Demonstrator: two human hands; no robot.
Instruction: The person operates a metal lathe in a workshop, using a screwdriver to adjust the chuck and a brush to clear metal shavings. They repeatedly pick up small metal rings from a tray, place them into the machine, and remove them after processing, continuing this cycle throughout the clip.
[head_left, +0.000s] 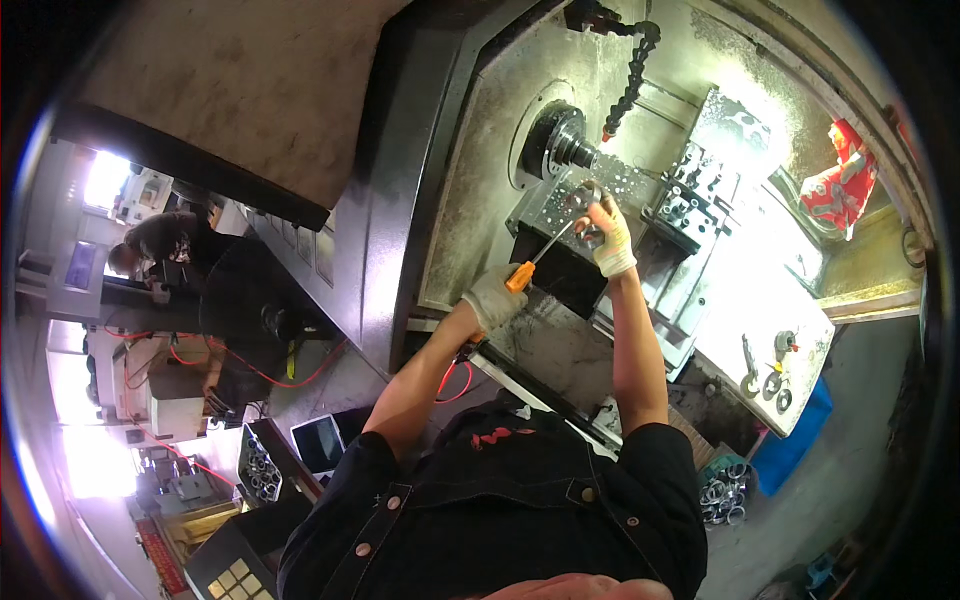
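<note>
1. Left hand (492, 301) gripped 1 screwdriver (520, 276), shaft slanting up-right toward metal part (592, 238).
2. Right hand (612, 242) was closed around the part, below chuck (562, 142) in view, nearer it than left.
3. Tip contact: couldn't tell.

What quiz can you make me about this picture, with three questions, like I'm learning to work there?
1. Which hand is holding the orange-handled tool?
2. True or false: in the picture, the red bundle is to the right of the round metal spindle.
3. What colour is most of the bendy hose? A) white B) black C) green

Key: 1. The left hand. 2. True. 3. B.
</note>
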